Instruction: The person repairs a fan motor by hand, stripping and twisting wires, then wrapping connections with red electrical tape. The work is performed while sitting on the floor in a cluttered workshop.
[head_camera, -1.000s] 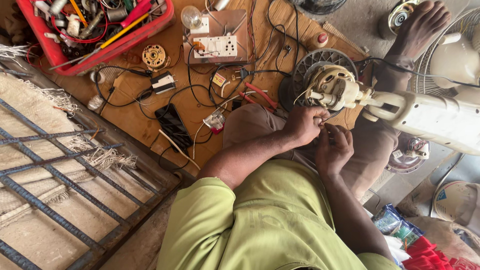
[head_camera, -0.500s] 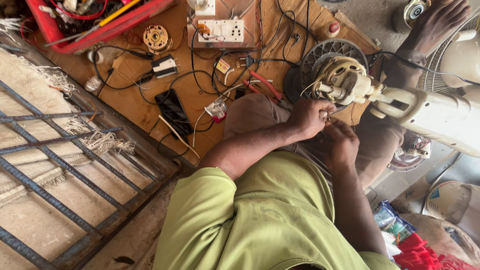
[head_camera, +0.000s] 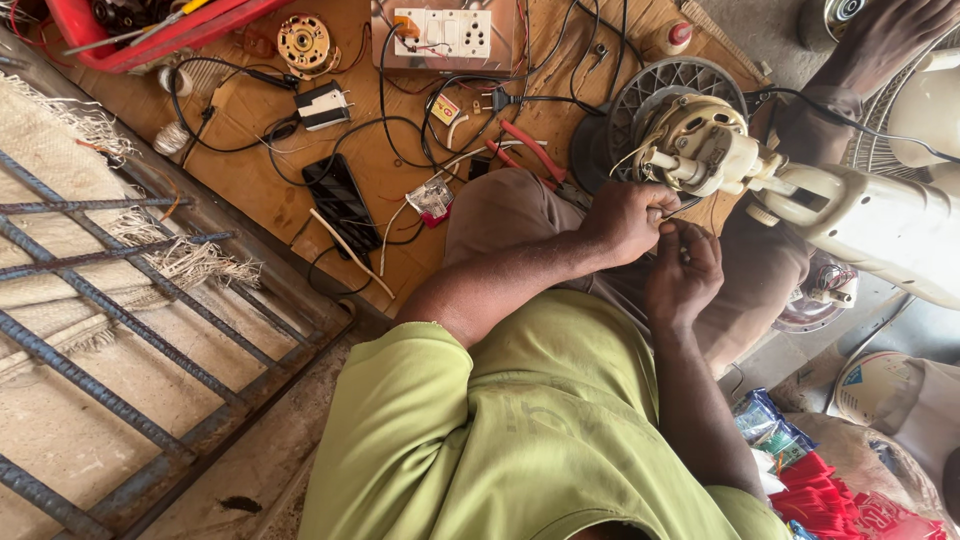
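Observation:
A cream fan motor (head_camera: 695, 145) on a white fan body (head_camera: 860, 220) lies across my lap, with its round grey guard (head_camera: 655, 85) behind it. Thin wires (head_camera: 672, 218) come off the motor. My left hand (head_camera: 625, 220) is closed just below the motor, its fingertips pinching those wires. My right hand (head_camera: 685, 275) sits right beside it, fingers curled on the same wires. The two hands touch. The wire ends are hidden between the fingers. I wear a green shirt.
A wooden board (head_camera: 300, 210) holds a switch-and-socket panel (head_camera: 445, 35), black cables, a copper-wound stator (head_camera: 303, 42), a black flat device (head_camera: 340, 200), red-handled pliers (head_camera: 530, 150) and a red tray (head_camera: 150, 30). Rusty steel bars (head_camera: 120, 300) lie left. Packets (head_camera: 770, 430) lie lower right.
The view has slid slightly, so the board and motor sit higher in the picture. Both hands stay together at the motor wires with only small finger movement.

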